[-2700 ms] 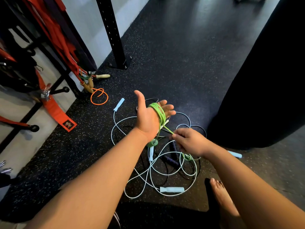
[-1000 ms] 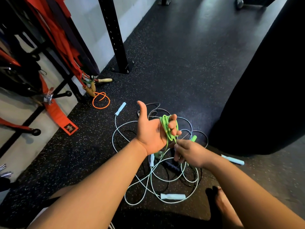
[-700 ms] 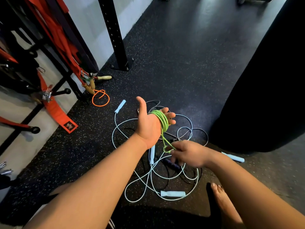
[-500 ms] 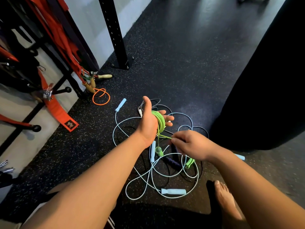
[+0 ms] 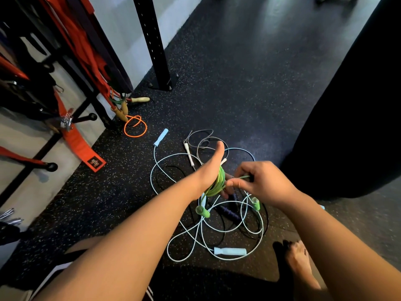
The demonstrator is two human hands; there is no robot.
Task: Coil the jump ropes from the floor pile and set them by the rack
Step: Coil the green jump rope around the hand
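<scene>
A green jump rope [image 5: 218, 184] is wound in several turns round the palm of my left hand [image 5: 210, 170], which stands edge-on with the thumb up and the fingers stretched out. My right hand [image 5: 263, 184] is right beside those fingers and pinches the rope's free strand. Two green handles dangle below, one [image 5: 202, 211] under my left hand and one [image 5: 256, 203] under my right. On the floor beneath lies the pile: a light blue rope [image 5: 230, 251], a black rope with a dark handle [image 5: 227, 213], and a grey rope with white handles [image 5: 189, 152].
The rack's black upright [image 5: 155, 40] stands at the back left. An orange rope [image 5: 135, 127] with wooden handles lies at its foot, next to a red strap [image 5: 80, 142]. A big black punching bag [image 5: 347, 105] fills the right. My bare foot [image 5: 300, 263] is near the pile.
My right hand has risen from below my left hand to beside its fingers, carrying the green strand round. My left hand has turned edge-on. More rope is wound on.
</scene>
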